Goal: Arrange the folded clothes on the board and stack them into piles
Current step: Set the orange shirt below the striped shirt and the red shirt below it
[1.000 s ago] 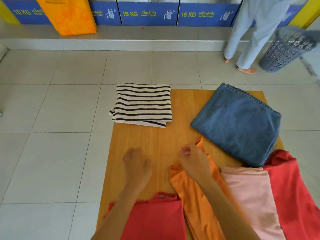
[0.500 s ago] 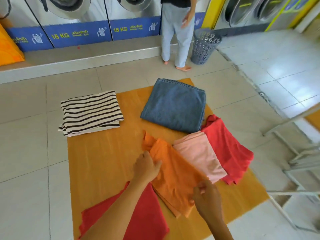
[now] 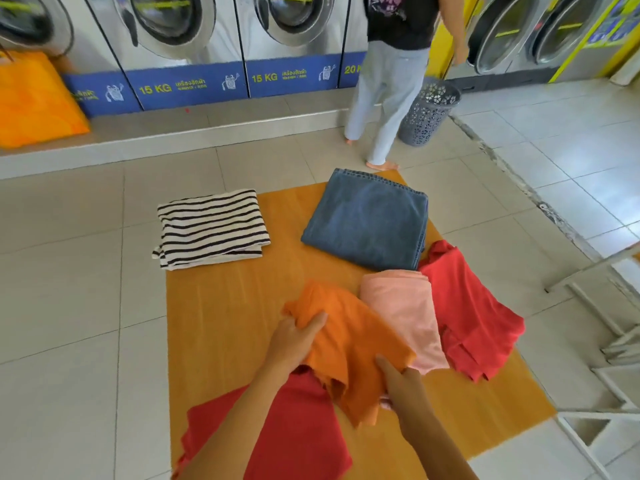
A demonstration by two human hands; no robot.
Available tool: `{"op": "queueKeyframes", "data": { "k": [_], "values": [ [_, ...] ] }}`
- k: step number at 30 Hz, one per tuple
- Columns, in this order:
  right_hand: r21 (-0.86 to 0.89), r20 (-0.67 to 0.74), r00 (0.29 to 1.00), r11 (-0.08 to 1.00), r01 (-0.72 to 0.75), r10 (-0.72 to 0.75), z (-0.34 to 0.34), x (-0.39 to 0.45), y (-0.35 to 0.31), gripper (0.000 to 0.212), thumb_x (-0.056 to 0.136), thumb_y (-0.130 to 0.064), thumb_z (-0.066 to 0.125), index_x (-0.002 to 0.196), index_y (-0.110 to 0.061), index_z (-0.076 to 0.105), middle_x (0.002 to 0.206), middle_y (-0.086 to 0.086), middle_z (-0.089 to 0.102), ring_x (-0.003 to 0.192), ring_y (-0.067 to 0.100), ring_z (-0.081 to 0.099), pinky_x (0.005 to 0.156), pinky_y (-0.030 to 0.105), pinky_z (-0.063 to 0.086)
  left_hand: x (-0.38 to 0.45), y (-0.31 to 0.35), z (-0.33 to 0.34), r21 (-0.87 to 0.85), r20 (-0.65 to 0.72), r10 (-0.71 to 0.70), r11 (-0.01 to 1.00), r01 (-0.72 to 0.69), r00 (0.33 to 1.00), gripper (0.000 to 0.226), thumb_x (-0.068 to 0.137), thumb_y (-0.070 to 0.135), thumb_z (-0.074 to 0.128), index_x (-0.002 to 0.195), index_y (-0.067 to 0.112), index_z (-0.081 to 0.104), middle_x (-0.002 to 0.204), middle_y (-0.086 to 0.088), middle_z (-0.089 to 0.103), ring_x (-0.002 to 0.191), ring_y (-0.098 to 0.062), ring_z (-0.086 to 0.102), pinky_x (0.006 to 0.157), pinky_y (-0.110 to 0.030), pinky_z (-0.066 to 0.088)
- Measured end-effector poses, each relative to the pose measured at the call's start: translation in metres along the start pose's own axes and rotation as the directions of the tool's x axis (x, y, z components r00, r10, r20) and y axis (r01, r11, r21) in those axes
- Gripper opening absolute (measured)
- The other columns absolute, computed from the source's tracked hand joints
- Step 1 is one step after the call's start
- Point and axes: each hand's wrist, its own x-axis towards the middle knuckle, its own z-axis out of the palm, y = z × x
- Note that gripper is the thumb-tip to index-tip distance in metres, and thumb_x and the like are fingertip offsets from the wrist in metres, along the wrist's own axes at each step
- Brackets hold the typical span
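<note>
A wooden board [image 3: 225, 306] lies on the tiled floor. An orange garment [image 3: 349, 341] hangs lifted above its middle, gripped by my left hand [image 3: 294, 341] at its far-left edge and my right hand [image 3: 398, 379] at its near-right edge. Beside it lie a folded pink cloth [image 3: 405, 306] and a red cloth [image 3: 474, 313]. Folded blue jeans [image 3: 367, 216] sit at the board's far side. A folded black-and-white striped top [image 3: 211, 228] overhangs the far-left corner. Another red garment [image 3: 298, 431] lies under my left forearm.
A person in light trousers [image 3: 384, 98] stands barefoot just beyond the board, next to a grey laundry basket [image 3: 429, 112]. Washing machines [image 3: 173, 36] line the back wall. An orange bag [image 3: 31, 98] rests on the step. A white metal frame [image 3: 602, 341] stands at right.
The camera has tilted up and turned right. Both hands have taken hold of the orange garment and raised it off the board; its edges now droop and bunch.
</note>
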Motion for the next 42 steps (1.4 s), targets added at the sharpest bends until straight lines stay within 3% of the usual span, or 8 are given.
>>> {"op": "queueKeyframes", "data": {
  "k": [4, 9, 15, 22, 25, 32, 37, 42],
  "values": [
    [-0.036, 0.179, 0.977, 0.991, 0.126, -0.117, 0.025, -0.008, -0.035, 0.024, 0.097, -0.032, 0.062, 0.11, -0.012, 0.066, 0.092, 0.006, 0.072, 0.077, 0.023, 0.067, 0.066, 0.036, 0.054, -0.01, -0.005, -0.038, -0.154, -0.134, -0.058, 0.987, 0.037, 0.989, 0.056, 0.079, 0.069, 0.062, 0.116, 0.028, 0.06, 0.107, 0.009, 0.065, 0.095, -0.01, 0.062, 0.088, -0.032, 0.05],
    [-0.051, 0.286, 0.923, 0.958, 0.283, -0.257, 0.075, 0.0, -0.091, 0.042, 0.096, -0.039, 0.062, 0.134, -0.022, 0.054, 0.124, -0.004, 0.063, 0.113, 0.021, 0.06, 0.099, 0.04, 0.049, -0.01, -0.019, -0.092, -0.236, -0.339, -0.112, 0.971, 0.031, 0.934, 0.078, 0.08, 0.068, 0.061, 0.141, 0.021, 0.046, 0.128, 0.0, 0.059, 0.113, -0.024, 0.059, 0.097, -0.042, 0.048],
    [-0.291, 0.475, 0.822, 0.826, 0.483, -0.314, 0.153, 0.032, -0.15, 0.019, 0.097, -0.048, 0.055, 0.102, -0.031, 0.061, 0.098, -0.009, 0.065, 0.095, 0.014, 0.062, 0.089, 0.037, 0.051, 0.007, -0.031, -0.155, -0.217, -0.46, -0.14, 0.975, 0.041, 0.877, 0.1, 0.067, 0.085, 0.055, 0.144, 0.023, 0.042, 0.134, -0.007, 0.06, 0.115, -0.031, 0.061, 0.097, -0.053, 0.051],
    [-0.38, 0.527, 0.805, 0.772, 0.51, -0.272, 0.212, 0.075, -0.165, 0.025, 0.099, -0.036, 0.055, 0.104, -0.013, 0.064, 0.1, 0.003, 0.069, 0.089, 0.018, 0.065, 0.079, 0.035, 0.054, 0.062, -0.05, -0.187, -0.1, -0.509, -0.208, 0.978, 0.182, 0.835, 0.083, 0.081, 0.076, 0.047, 0.143, 0.021, 0.042, 0.136, -0.01, 0.058, 0.118, -0.035, 0.059, 0.1, -0.053, 0.049],
    [-0.48, 0.529, 0.804, 0.686, 0.547, -0.272, 0.221, 0.094, -0.16, 0.031, 0.099, -0.035, 0.054, 0.106, -0.007, 0.065, 0.098, 0.006, 0.068, 0.082, 0.017, 0.06, 0.06, 0.026, 0.045, 0.078, -0.064, -0.183, -0.046, -0.536, -0.212, 0.974, 0.223, 0.817, 0.089, 0.081, 0.076, 0.046, 0.148, 0.018, 0.036, 0.142, -0.012, 0.053, 0.124, -0.038, 0.055, 0.103, -0.056, 0.045],
    [-0.59, 0.529, 0.791, 0.537, 0.604, -0.308, 0.23, 0.114, -0.154, 0.025, 0.098, -0.04, 0.054, 0.097, -0.015, 0.056, 0.09, 0.0, 0.06, 0.079, 0.016, 0.057, 0.056, 0.025, 0.037, 0.079, -0.08, -0.174, 0.073, -0.614, -0.177, 0.957, 0.28, 0.769, 0.084, 0.087, 0.069, 0.044, 0.151, 0.017, 0.028, 0.143, -0.013, 0.052, 0.124, -0.041, 0.055, 0.101, -0.056, 0.046],
    [-0.583, 0.512, 0.794, 0.546, 0.602, -0.328, 0.229, 0.11, -0.15, 0.031, 0.1, -0.038, 0.05, 0.113, -0.01, 0.057, 0.098, 0.004, 0.063, 0.088, 0.023, 0.062, 0.068, 0.033, 0.046, 0.069, -0.088, -0.171, 0.208, -0.6, -0.127, 0.929, 0.307, 0.79, 0.074, 0.094, 0.058, 0.044, 0.149, 0.011, 0.029, 0.139, -0.015, 0.055, 0.12, -0.04, 0.058, 0.098, -0.052, 0.049],
    [-0.533, 0.473, 0.806, 0.612, 0.583, -0.356, 0.2, 0.082, -0.133, 0.024, 0.1, -0.026, 0.05, 0.118, -0.009, 0.054, 0.084, -0.002, 0.06, 0.068, 0.01, 0.056, 0.054, 0.026, 0.043, 0.038, -0.097, -0.168, 0.187, -0.622, -0.123, 0.935, 0.3, 0.773, 0.067, 0.092, 0.046, 0.058, 0.146, 0.013, 0.035, 0.141, -0.017, 0.05, 0.123, -0.039, 0.054, 0.095, -0.052, 0.049]
  ]
}}
